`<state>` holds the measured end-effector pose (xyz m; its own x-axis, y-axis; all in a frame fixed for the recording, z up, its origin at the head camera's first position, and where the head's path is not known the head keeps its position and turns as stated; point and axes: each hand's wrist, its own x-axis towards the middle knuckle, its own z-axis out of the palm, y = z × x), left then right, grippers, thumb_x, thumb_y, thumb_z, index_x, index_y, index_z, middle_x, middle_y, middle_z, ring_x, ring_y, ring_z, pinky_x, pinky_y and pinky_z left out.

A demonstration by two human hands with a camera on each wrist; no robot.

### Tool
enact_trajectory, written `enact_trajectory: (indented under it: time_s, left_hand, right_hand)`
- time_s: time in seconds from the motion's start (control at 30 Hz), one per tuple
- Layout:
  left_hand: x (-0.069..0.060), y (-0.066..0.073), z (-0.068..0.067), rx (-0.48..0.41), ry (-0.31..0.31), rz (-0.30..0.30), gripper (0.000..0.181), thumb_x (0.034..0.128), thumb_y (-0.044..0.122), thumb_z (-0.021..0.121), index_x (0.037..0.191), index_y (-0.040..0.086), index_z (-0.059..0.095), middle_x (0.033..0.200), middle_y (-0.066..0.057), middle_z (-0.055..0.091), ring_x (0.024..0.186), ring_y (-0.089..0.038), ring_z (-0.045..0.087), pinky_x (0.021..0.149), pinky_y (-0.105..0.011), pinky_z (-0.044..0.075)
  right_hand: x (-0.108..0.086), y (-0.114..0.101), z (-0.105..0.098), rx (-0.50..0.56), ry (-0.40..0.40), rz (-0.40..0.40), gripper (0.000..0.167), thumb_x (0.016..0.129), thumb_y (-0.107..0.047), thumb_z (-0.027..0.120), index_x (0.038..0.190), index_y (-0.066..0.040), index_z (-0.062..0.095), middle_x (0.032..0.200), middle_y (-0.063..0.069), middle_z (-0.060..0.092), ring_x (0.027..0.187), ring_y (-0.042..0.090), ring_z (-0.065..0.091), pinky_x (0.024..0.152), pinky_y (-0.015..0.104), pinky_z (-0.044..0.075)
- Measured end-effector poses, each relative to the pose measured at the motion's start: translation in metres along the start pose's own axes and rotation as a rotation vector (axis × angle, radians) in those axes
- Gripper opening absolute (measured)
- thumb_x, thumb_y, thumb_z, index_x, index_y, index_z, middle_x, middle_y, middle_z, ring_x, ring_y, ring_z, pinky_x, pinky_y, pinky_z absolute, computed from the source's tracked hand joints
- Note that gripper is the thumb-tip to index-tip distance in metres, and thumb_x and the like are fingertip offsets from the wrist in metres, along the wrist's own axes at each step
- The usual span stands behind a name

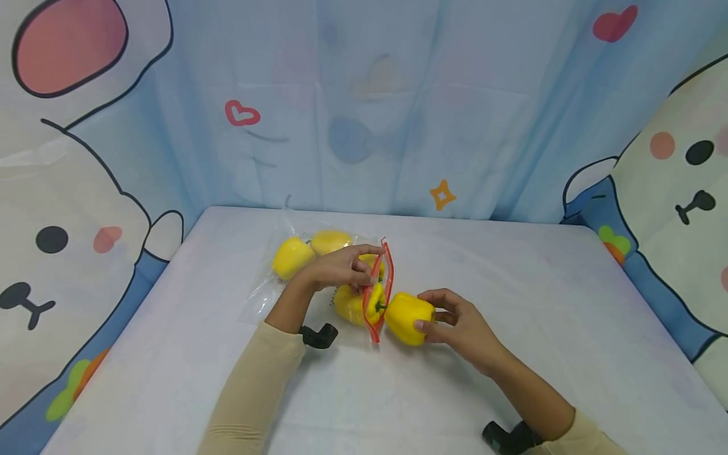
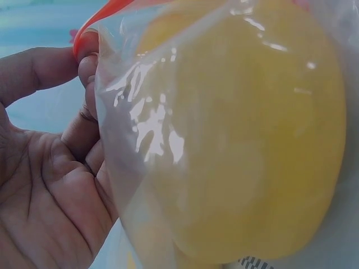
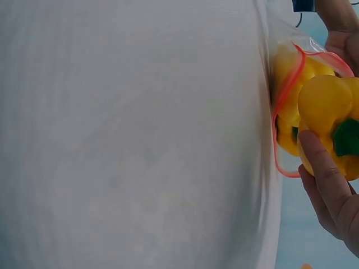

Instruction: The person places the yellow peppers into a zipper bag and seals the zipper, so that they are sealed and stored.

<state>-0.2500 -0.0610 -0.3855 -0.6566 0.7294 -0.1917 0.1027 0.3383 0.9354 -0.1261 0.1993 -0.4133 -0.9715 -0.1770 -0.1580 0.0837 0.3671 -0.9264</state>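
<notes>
A clear zip bag point(image 1: 263, 296) with a red zip edge point(image 1: 372, 330) lies on the table, its mouth spread towards the right. Several yellow bell peppers point(image 1: 292, 258) are inside it. My left hand point(image 1: 340, 266) pinches the bag by its rim; the left wrist view shows the curled fingers against the plastic beside a bagged pepper point(image 2: 252, 140). Just outside the mouth, my right hand point(image 1: 463, 325) holds another yellow bell pepper point(image 1: 405, 321) between thumb and fingers. Its green stem point(image 3: 346, 137) shows in the right wrist view.
A white cloth covers the table point(image 1: 512, 272). Behind it hangs a light blue curtain point(image 1: 483, 126) printed with cartoon animals and hearts. Black wrist devices sit on the left wrist point(image 1: 320, 336) and the right wrist point(image 1: 509, 437).
</notes>
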Motion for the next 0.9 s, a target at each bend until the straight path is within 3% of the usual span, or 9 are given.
enact_trajectory:
  time_s: [0.27, 0.5, 0.73, 0.9]
  left_hand:
    - [0.0001, 0.0021, 0.0006, 0.004, -0.01, 0.011, 0.069, 0.0922, 0.007, 0.06, 0.154, 0.009, 0.029, 0.068, -0.002, 0.059, 0.066, -0.015, 0.058, 0.068, -0.026, 0.053]
    - [-0.0012, 0.0045, 0.0011, -0.003, -0.022, 0.015, 0.07, 0.0924, 0.008, 0.06, 0.154, 0.009, 0.028, 0.067, -0.002, 0.056, 0.068, -0.015, 0.057, 0.068, -0.026, 0.051]
    - [-0.0012, 0.0036, 0.0015, 0.016, -0.02, 0.013, 0.069, 0.0925, 0.009, 0.06, 0.154, 0.01, 0.029, 0.069, -0.002, 0.059, 0.066, -0.015, 0.056, 0.068, -0.026, 0.051]
    - [-0.0016, 0.004, 0.0013, 0.026, -0.02, 0.014, 0.069, 0.0921, 0.009, 0.06, 0.154, 0.01, 0.029, 0.069, -0.002, 0.06, 0.066, -0.015, 0.056, 0.068, -0.026, 0.051]
  right_hand:
    - [0.0012, -0.0005, 0.0043, -0.08, 0.004, -0.02, 0.059, 0.081, -0.034, 0.079, 0.13, -0.013, 0.054, 0.138, 0.011, 0.052, 0.119, 0.033, 0.056, 0.085, 0.032, 0.058]
    - [0.0044, -0.002, 0.0057, -0.091, 0.017, -0.009, 0.055, 0.082, -0.035, 0.079, 0.127, -0.013, 0.057, 0.139, 0.01, 0.053, 0.125, 0.035, 0.055, 0.091, 0.037, 0.056]
    - [0.0072, -0.0023, 0.0068, 0.02, 0.009, 0.048, 0.056, 0.084, -0.03, 0.078, 0.13, -0.01, 0.054, 0.141, 0.014, 0.051, 0.119, 0.031, 0.058, 0.083, 0.038, 0.059]
    - [0.0085, -0.0039, 0.008, 0.026, 0.022, 0.054, 0.056, 0.084, -0.031, 0.078, 0.13, -0.009, 0.055, 0.141, 0.015, 0.051, 0.118, 0.031, 0.059, 0.08, 0.037, 0.059]
